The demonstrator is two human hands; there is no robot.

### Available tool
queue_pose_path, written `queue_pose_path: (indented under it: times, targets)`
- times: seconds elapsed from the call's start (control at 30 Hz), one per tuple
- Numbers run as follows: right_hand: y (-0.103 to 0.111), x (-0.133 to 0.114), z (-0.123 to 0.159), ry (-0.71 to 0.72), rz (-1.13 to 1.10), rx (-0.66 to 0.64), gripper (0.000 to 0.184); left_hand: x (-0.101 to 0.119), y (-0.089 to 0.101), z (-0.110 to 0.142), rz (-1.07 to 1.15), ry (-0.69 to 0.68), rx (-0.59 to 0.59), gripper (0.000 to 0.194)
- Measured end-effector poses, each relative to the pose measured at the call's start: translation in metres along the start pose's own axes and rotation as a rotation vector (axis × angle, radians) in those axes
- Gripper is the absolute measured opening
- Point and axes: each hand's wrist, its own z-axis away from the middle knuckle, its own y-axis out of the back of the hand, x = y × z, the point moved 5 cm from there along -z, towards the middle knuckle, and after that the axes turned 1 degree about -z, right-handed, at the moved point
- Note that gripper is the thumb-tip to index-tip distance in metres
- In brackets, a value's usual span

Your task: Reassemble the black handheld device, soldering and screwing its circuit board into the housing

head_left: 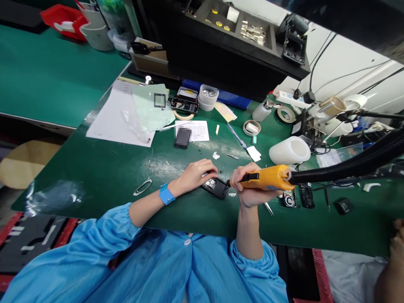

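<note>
My left hand presses down on a small black phone body lying on the green mat. My right hand grips an orange electric screwdriver held sideways, its tip touching the right edge of the phone body. A thick black cable runs from the screwdriver's rear off to the right. A blue wrist strap sits on my left wrist.
Behind the hands lie paper sheets, a blurred black item, a pen, tape rolls, a white cup on its side and a parts tub. More black phone parts lie right of my hand. A metal clip lies at left. Another person's hand shows at the far right.
</note>
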Motion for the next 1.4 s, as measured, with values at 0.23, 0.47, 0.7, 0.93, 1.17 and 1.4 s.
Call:
queue_pose_path:
  times: [0.23, 0.47, 0.7, 0.93, 1.17, 1.4]
  targets:
    - [0.003, 0.014, -0.001, -0.033, -0.080, -0.001, 0.083, 0.000, 0.000, -0.001, 0.018, 0.013, -0.020, 0.016]
    - [0.003, 0.018, -0.002, -0.099, -0.021, 0.027, 0.085, 0.001, -0.001, -0.002, 0.040, 0.009, -0.028, 0.018]
    - [0.000, 0.020, -0.001, -0.130, -0.017, 0.017, 0.085, 0.001, 0.000, -0.002, 0.051, 0.011, -0.028, 0.017]
    - [0.001, 0.022, -0.001, -0.109, -0.029, 0.005, 0.083, 0.001, 0.000, -0.002, 0.063, 0.024, -0.033, 0.017]
    - [0.001, 0.025, 0.000, -0.111, 0.029, -0.003, 0.086, -0.001, -0.002, 0.000, 0.055, 0.050, -0.037, 0.016]
    - [-0.002, 0.025, 0.002, -0.083, -0.023, -0.041, 0.084, 0.000, -0.003, 0.000, 0.040, 0.045, -0.018, 0.014]
